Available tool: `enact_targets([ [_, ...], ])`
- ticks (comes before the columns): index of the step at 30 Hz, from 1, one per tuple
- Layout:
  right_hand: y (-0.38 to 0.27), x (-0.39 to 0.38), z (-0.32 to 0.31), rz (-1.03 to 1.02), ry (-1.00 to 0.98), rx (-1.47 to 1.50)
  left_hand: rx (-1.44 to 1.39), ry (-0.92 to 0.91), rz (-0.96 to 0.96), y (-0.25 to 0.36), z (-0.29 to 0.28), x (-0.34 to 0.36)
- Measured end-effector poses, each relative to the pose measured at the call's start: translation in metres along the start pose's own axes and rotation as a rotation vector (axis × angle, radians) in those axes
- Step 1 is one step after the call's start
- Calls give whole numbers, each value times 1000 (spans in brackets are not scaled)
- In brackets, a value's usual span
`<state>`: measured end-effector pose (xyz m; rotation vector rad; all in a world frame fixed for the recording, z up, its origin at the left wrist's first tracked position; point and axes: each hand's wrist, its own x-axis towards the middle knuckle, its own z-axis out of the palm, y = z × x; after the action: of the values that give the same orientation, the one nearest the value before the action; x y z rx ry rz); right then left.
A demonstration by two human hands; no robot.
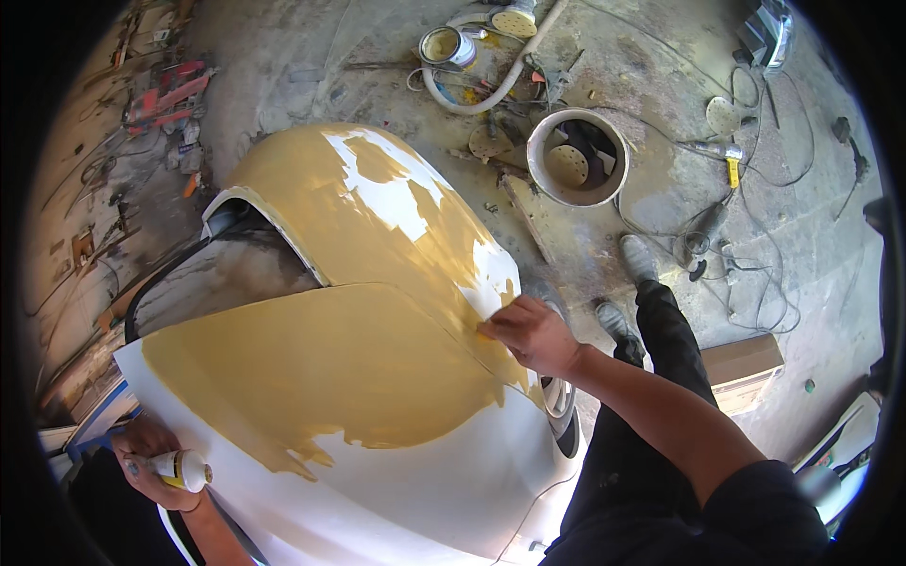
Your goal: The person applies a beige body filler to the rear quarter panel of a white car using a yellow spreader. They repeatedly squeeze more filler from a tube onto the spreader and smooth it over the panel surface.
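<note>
CAR BODYWORK [396, 495], WHITE, PARTLY COATED

Item: the bodywork, from the centre out to 6 and 11 o'clock. Tan coat [330, 368] streaky, with bare white patches at 11 o'clock and just right of centre.

Item: my right hand [538, 338], at 4 o'clock near centre. Fingers bent and drawn together, pinching a small yellow piece [485, 332], mostly hidden, held at the coated panel; exact contact cannot be told.

Item: my left hand [143, 460], at 8 o'clock. Fingers wrapped round a small white container [185, 470] with yellow markings, cap end toward 3 o'clock.

Floor: round bucket [535, 156], between 1 and 2 o'clock, perforated disc [566, 166] inside; metal can [463, 51], at 12 o'clock.
</note>
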<state>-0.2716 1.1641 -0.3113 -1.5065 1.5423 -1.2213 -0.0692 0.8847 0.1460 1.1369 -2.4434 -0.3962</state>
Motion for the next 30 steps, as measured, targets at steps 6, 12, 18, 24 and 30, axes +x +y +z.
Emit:
enact_targets([
  [6, -5, 83, -1, -106, 159, 6, -72, -20, -75, 2, 0, -1],
  [12, -8, 41, 11, -170, 87, -82, -78, -9, -77, 2, 0, 1],
  [18, 2, 9, -12, -122, -65, -4, -25, -8, -35, 4, 2, 0],
  [24, -16, 81, -17, 59, 93, 224, -51, -57, -51, 5, 1, 1],
  [30, -23, 117, -13, 93, 78, 373, -91, -51, -75, 3, -2, -1],
])
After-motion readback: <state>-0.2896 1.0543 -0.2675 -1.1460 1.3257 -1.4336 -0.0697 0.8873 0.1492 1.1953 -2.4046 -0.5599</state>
